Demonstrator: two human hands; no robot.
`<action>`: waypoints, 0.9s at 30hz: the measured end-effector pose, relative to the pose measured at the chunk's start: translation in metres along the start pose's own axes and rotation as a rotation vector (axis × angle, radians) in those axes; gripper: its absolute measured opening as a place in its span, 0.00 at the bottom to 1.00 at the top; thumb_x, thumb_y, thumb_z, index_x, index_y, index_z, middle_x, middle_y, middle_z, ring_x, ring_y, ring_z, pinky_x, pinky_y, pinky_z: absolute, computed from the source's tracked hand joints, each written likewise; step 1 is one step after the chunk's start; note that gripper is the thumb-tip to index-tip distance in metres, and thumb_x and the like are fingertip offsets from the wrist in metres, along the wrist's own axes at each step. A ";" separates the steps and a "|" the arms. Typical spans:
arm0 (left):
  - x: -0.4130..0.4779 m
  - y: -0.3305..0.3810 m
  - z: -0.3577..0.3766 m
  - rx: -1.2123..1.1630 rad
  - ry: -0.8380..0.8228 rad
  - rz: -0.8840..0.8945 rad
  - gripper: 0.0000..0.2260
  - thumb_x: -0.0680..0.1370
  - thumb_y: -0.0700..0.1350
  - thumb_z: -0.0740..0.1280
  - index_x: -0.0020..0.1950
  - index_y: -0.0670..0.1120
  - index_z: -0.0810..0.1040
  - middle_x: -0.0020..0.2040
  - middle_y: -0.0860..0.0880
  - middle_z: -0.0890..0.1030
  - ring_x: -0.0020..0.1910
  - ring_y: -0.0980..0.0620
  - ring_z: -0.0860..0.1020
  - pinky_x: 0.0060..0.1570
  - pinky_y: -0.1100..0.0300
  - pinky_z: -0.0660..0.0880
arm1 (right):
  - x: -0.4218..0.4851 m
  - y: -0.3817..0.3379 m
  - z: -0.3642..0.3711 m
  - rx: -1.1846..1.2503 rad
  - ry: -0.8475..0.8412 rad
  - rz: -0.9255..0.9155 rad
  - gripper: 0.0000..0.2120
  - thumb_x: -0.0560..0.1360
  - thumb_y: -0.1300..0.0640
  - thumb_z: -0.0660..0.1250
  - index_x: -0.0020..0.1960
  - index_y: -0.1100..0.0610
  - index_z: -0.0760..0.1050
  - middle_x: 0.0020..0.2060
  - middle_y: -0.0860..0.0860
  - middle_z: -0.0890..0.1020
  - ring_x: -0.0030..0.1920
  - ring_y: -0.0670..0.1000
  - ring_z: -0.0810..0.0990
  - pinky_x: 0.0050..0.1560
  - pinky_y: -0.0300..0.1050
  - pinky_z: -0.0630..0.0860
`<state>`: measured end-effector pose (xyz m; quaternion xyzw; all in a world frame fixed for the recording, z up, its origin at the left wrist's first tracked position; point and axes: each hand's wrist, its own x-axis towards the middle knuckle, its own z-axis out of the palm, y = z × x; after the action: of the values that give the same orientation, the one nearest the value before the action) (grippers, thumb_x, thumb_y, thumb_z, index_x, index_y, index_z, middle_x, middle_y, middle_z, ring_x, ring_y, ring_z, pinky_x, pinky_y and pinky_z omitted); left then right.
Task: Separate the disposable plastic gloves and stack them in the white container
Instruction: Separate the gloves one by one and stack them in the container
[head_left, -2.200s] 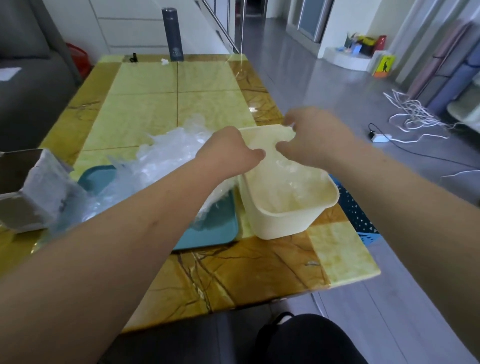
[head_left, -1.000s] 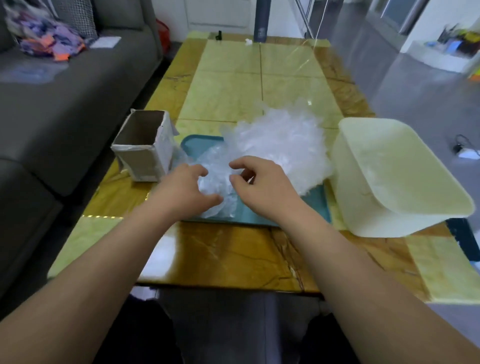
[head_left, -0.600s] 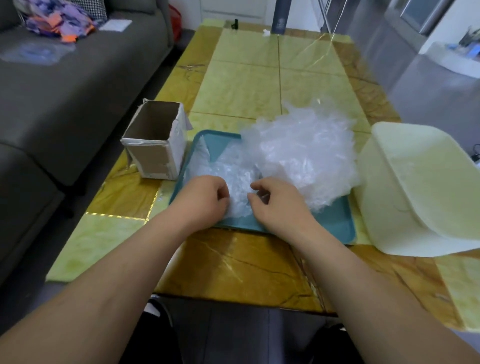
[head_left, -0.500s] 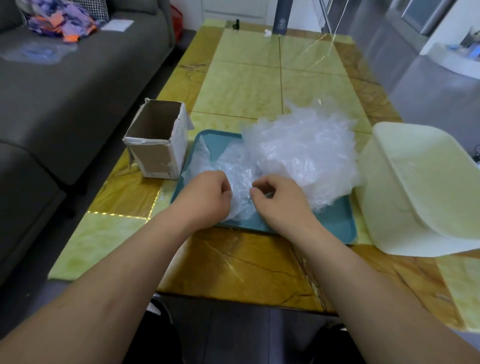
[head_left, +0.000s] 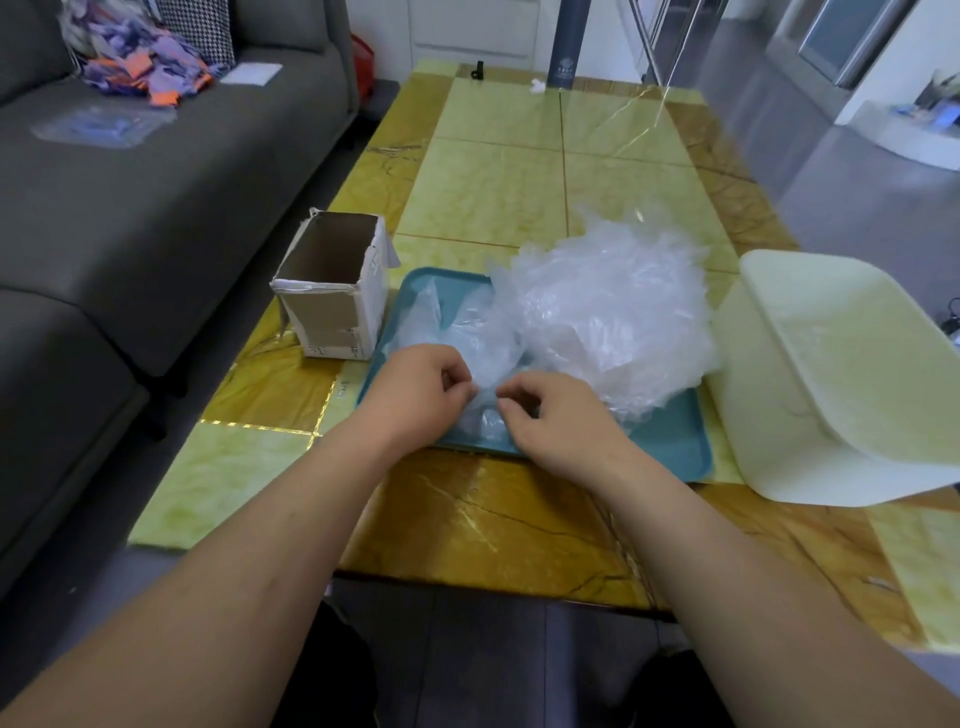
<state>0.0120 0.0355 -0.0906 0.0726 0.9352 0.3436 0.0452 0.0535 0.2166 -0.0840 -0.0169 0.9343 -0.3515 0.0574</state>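
On the teal tray (head_left: 670, 441), my left hand (head_left: 415, 395) and right hand (head_left: 561, 421) both pinch one thin glove (head_left: 485, 364) at the edge of the crumpled glove pile (head_left: 608, 317). White container (head_left: 779, 405) sits just right, on the tabletop (head_left: 493, 187).

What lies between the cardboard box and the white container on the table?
In the head view, a teal tray lies there, holding the heap of clear plastic gloves.
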 end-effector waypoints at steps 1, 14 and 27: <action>-0.001 0.000 -0.004 -0.014 0.009 -0.009 0.03 0.78 0.49 0.75 0.46 0.51 0.85 0.40 0.56 0.82 0.41 0.58 0.79 0.38 0.64 0.72 | 0.000 -0.001 -0.001 -0.015 0.007 0.009 0.12 0.81 0.50 0.67 0.63 0.51 0.81 0.53 0.45 0.84 0.53 0.47 0.81 0.56 0.42 0.77; -0.033 0.024 -0.058 -0.814 -0.013 -0.121 0.06 0.76 0.44 0.70 0.39 0.48 0.80 0.39 0.47 0.78 0.38 0.48 0.75 0.41 0.54 0.69 | -0.020 -0.032 -0.019 0.305 0.249 -0.109 0.06 0.78 0.47 0.73 0.51 0.48 0.84 0.43 0.41 0.84 0.42 0.43 0.81 0.43 0.34 0.76; -0.045 0.041 -0.041 -0.993 -0.281 0.036 0.12 0.84 0.40 0.66 0.65 0.39 0.82 0.58 0.37 0.85 0.54 0.45 0.85 0.50 0.55 0.81 | -0.040 -0.033 -0.034 0.616 0.346 0.032 0.30 0.70 0.41 0.79 0.66 0.48 0.71 0.57 0.44 0.79 0.54 0.40 0.80 0.50 0.35 0.79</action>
<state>0.0556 0.0332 -0.0314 0.1037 0.6430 0.7337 0.1935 0.0889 0.2170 -0.0334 0.0756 0.7805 -0.6134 -0.0939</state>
